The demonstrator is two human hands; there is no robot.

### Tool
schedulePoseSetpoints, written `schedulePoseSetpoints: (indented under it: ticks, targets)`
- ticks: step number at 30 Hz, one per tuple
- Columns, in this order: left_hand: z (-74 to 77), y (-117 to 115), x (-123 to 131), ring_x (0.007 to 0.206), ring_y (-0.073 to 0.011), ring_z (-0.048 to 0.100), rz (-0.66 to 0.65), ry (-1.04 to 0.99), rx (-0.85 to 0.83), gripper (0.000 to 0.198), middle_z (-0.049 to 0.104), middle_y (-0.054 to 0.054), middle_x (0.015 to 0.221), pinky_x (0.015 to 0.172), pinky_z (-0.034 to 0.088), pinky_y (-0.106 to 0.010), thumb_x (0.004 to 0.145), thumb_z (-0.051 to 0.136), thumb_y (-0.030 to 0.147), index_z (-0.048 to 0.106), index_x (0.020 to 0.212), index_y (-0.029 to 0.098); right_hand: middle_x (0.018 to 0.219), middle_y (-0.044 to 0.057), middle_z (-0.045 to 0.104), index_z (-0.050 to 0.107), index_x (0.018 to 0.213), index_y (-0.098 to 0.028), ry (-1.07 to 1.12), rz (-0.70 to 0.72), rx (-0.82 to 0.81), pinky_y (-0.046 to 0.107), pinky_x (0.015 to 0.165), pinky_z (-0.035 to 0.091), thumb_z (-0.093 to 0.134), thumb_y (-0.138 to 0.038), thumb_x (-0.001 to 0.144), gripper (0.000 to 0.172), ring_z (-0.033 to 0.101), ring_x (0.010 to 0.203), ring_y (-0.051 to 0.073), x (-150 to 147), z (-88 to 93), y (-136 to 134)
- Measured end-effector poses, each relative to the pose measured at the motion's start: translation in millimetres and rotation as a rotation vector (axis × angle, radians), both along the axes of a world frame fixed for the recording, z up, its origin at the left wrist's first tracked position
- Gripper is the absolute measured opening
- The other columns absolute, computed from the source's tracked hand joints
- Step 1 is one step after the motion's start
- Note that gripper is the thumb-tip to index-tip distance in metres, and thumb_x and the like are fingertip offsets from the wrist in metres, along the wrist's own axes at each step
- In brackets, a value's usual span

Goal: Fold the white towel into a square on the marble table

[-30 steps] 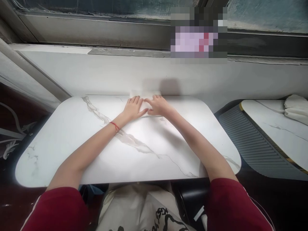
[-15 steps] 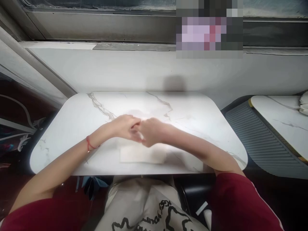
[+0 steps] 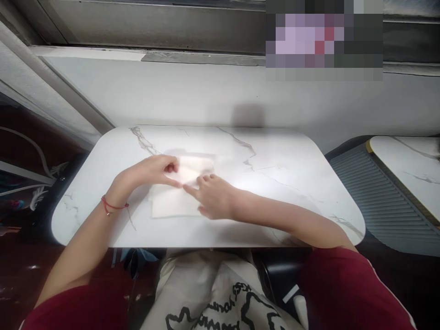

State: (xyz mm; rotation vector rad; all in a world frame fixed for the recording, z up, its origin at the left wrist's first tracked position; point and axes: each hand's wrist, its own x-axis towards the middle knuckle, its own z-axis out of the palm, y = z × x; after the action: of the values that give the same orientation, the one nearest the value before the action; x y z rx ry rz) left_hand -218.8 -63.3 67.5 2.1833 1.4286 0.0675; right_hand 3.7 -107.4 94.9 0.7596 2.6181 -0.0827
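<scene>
A folded white paper napkin (image 3: 173, 201) lies on the white marble-look table (image 3: 275, 183), near its front edge and left of centre. My left hand (image 3: 151, 172) rests on the napkin's upper left part, fingers curled and pinching a fold of it. My right hand (image 3: 211, 199) lies on the napkin's right edge, forefinger stretched out and pressing the paper down, other fingers loosely bent. A red string bracelet (image 3: 112, 206) is on my left wrist.
A white wall and window sill (image 3: 172, 87) run behind the table. A second marble table (image 3: 412, 169) and a grey ribbed seat (image 3: 374, 201) stand at the right. Dark floor and white cables (image 3: 30, 174) are at the left. My lap holds a printed bag (image 3: 220, 298).
The napkin came from the table's far edge toward me. My hands met in a blur half a second ago; now they are apart on the napkin, left of centre.
</scene>
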Motion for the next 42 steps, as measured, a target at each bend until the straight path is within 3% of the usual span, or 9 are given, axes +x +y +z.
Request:
schedulePoseSetpoints:
  ticks: [4,8,15,22,28,31,34,38,42]
  targets:
    - [-11.4,10.1,-9.6,0.091,-0.0254,0.066,0.22,0.016,0.288,0.034,0.07,-0.004,0.1,0.082,0.049,-0.037,0.08,0.068,0.056,0.06,0.091,0.024,0.137,0.028,0.058,0.038,0.158,-0.013,0.069,-0.079,0.131,0.037,0.089,0.041,0.051,-0.027,0.098,0.062,0.058,0.12,0.035,-10.0,-20.3,33.2]
    - [-31.2,16.3,-4.8,0.112,-0.0289,0.066,0.255,0.063,0.533,0.03,0.066,-0.011,0.126,0.106,0.043,-0.045,0.093,0.052,0.041,0.063,0.113,0.021,0.141,0.027,0.055,0.035,0.159,-0.016,0.078,-0.183,0.151,0.037,0.09,0.042,0.045,-0.029,0.101,0.061,0.057,0.122,0.034,-21.8,-24.3,68.3]
    - [-59.9,25.3,-1.2,0.151,-0.0303,0.037,0.179,0.094,0.512,0.052,0.039,-0.021,0.163,0.119,0.033,-0.047,0.102,0.038,0.039,0.048,0.146,0.012,0.147,0.023,0.051,0.032,0.162,-0.023,0.156,-0.272,0.15,0.036,0.092,0.043,0.043,-0.029,0.103,0.06,0.054,0.128,0.032,-37.1,-32.9,123.1]
    - [-60.3,33.1,-9.5,0.156,-0.0284,0.029,0.186,0.128,0.492,0.057,0.034,-0.021,0.165,0.121,0.028,-0.048,0.104,0.032,0.041,0.042,0.151,0.01,0.141,0.017,0.058,0.044,0.156,-0.025,0.367,-0.228,0.214,0.038,0.099,0.036,0.041,-0.036,0.107,0.051,0.047,0.133,0.031,-37.6,-56.9,149.8]
    - [-40.4,33.6,-6.9,0.129,-0.0317,0.059,0.3,0.113,0.489,0.05,0.064,-0.019,0.139,0.104,0.044,-0.044,0.103,0.028,0.037,0.053,0.138,0.011,0.129,0.021,0.065,0.056,0.146,-0.021,0.351,-0.189,0.269,0.044,0.097,0.031,0.045,-0.037,0.103,0.048,0.055,0.121,0.036,-48.5,-55.1,133.1]
    - [-28.8,33.3,-9.5,0.111,-0.032,0.067,0.4,0.121,0.477,0.05,0.072,-0.015,0.122,0.09,0.049,-0.042,0.102,0.032,0.037,0.051,0.14,0.012,0.121,0.021,0.069,0.064,0.135,-0.015,0.316,-0.142,0.289,0.046,0.096,0.03,0.048,-0.037,0.1,0.044,0.059,0.113,0.036,-61.4,-46.4,108.9]
    - [-17.6,30.2,-18.1,0.097,-0.0307,0.07,0.416,0.168,0.449,0.043,0.077,-0.009,0.102,0.083,0.049,-0.04,0.099,0.039,0.046,0.064,0.12,0.019,0.111,0.02,0.073,0.067,0.126,-0.011,0.275,-0.082,0.269,0.045,0.095,0.031,0.051,-0.033,0.1,0.038,0.064,0.106,0.034,-73.6,-35.7,75.5]
    - [-3.4,23.9,-38.1,0.073,-0.0273,0.068,0.395,0.203,0.154,0.049,0.072,-0.005,0.072,0.071,0.047,-0.037,0.088,0.05,0.069,0.064,0.072,0.025,0.101,0.016,0.076,0.071,0.113,-0.012,0.275,0.092,0.161,0.04,0.085,0.037,0.05,-0.026,0.1,0.028,0.068,0.094,0.029,-81.1,-26.2,28.2]
    - [9.0,16.6,-61.6,0.065,-0.0273,0.069,0.388,0.206,-0.27,0.056,0.07,-0.007,0.063,0.064,0.05,-0.037,0.07,0.067,0.077,0.056,0.053,0.024,0.095,0.018,0.075,0.069,0.113,-0.007,0.365,0.297,0.176,0.039,0.076,0.038,0.045,-0.015,0.098,0.03,0.067,0.085,0.028,-82.2,-31.7,-7.4]
